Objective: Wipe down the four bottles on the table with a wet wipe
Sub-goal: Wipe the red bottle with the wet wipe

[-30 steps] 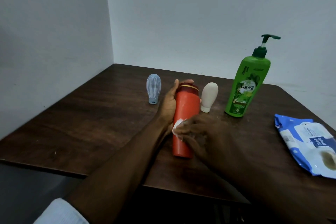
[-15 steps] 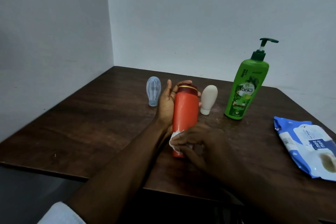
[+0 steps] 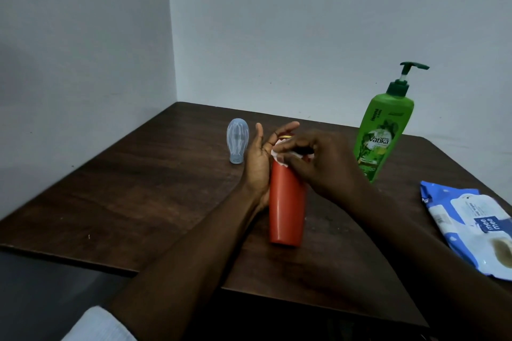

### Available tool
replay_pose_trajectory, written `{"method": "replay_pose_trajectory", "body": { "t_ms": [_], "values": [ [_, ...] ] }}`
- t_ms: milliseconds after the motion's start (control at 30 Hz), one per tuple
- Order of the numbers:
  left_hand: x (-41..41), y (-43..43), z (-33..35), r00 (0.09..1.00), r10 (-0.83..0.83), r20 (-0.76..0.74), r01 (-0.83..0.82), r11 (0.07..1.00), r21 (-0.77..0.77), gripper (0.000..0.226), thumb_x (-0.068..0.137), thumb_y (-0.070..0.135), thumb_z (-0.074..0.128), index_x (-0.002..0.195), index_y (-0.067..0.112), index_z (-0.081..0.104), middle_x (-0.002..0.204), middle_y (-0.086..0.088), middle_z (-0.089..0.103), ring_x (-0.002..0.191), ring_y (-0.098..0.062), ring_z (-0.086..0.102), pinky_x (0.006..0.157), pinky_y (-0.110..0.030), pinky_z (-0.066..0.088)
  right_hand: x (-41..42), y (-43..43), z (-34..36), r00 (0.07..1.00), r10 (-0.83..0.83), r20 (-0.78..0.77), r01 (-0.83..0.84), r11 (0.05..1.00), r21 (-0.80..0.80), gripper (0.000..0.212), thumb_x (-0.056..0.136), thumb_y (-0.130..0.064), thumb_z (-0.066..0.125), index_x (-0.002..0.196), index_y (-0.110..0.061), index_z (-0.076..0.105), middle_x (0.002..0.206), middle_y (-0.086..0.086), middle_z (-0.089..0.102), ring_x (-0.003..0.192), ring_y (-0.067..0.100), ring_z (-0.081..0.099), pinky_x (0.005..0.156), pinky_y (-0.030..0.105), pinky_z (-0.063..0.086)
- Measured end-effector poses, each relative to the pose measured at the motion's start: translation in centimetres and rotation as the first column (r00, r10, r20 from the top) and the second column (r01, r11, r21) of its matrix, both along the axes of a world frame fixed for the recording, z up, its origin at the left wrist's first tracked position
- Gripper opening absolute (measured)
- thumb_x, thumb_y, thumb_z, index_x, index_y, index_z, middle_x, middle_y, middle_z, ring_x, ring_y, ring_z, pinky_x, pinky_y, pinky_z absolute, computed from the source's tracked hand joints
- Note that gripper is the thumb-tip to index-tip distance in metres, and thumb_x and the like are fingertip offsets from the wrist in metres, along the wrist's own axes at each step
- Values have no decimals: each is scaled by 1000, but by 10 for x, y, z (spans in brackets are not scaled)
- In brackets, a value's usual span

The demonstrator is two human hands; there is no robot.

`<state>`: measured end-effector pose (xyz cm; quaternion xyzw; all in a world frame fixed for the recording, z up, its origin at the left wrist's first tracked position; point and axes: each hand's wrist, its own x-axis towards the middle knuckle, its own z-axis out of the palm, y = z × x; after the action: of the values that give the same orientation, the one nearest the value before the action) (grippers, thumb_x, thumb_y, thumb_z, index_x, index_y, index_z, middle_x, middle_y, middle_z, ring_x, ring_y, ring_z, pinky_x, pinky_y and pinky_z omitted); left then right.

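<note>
An orange bottle (image 3: 286, 207) stands upright near the middle of the dark wooden table (image 3: 144, 196). My left hand (image 3: 259, 163) braces its left side and back, fingers partly spread. My right hand (image 3: 313, 163) presses a white wet wipe (image 3: 278, 156) against the bottle's top, near the cap. A small translucent blue bottle (image 3: 237, 144) stands to the left. A tall green pump bottle (image 3: 383, 130) stands to the right. The small white bottle is hidden behind my right hand.
A blue and white wet wipe pack (image 3: 471, 227) lies flat at the table's right edge. White walls meet in a corner behind the table. The table's front edge runs close below my forearms.
My right hand has slid the wipe from the bottle's lower part up to its top. The left hand has stayed against the bottle. The white bottle is now covered by my right hand.
</note>
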<state>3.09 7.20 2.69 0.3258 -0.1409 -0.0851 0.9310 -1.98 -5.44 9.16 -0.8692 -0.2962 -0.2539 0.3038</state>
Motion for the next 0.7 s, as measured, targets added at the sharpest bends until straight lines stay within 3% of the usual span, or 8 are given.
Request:
{"method": "replay_pose_trajectory", "body": {
  "t_ms": [200,333,433,500,600,700],
  "values": [
    [-4,1,4,999,-20,25,20,1000,1,67,103,61,25,143,15,53,122,-16,66,105,-27,70,88,-39,58,8,3,4,998,-51,-28,52,998,36,16,83,-23,79,99,-22,81,98,-5,78,89,7,70,84,34,55],
    [-6,1,6,998,-54,16,55,998,-33,58,106,52,28,148,18,47,122,-13,62,108,-24,67,94,-38,56,6,2,1,1000,-26,14,26,1000,12,17,85,-19,76,102,-21,80,103,-4,78,95,9,70,87,36,54],
    [-5,2,8,995,-96,24,97,993,-67,51,101,35,41,148,18,46,147,-16,49,138,-31,46,114,-44,37,3,-1,-2,997,-1,71,2,1000,-17,20,87,-14,74,105,-20,79,105,-3,76,96,12,69,87,33,53],
    [-7,4,10,992,-107,67,111,991,-70,56,94,25,50,149,17,44,156,-19,39,147,-34,33,121,-48,25,3,-4,-3,996,20,84,-20,1000,-4,21,88,-15,73,107,-21,78,108,-4,76,98,7,67,87,26,53],
    [-7,5,12,987,-108,119,114,992,-48,54,96,16,48,150,17,43,156,-20,40,138,-32,43,123,-49,21,4,-8,-4,997,38,62,-41,997,62,21,88,-17,74,107,-23,78,108,-7,75,98,-1,65,85,15,52],
    [-6,6,13,988,-103,118,110,992,-54,46,103,10,38,148,16,45,155,-19,42,127,-29,54,118,-48,31,5,-9,-5,998,49,37,-53,993,109,20,88,-18,75,107,-24,78,107,-9,75,97,-2,67,83,18,55]
  ]
}}
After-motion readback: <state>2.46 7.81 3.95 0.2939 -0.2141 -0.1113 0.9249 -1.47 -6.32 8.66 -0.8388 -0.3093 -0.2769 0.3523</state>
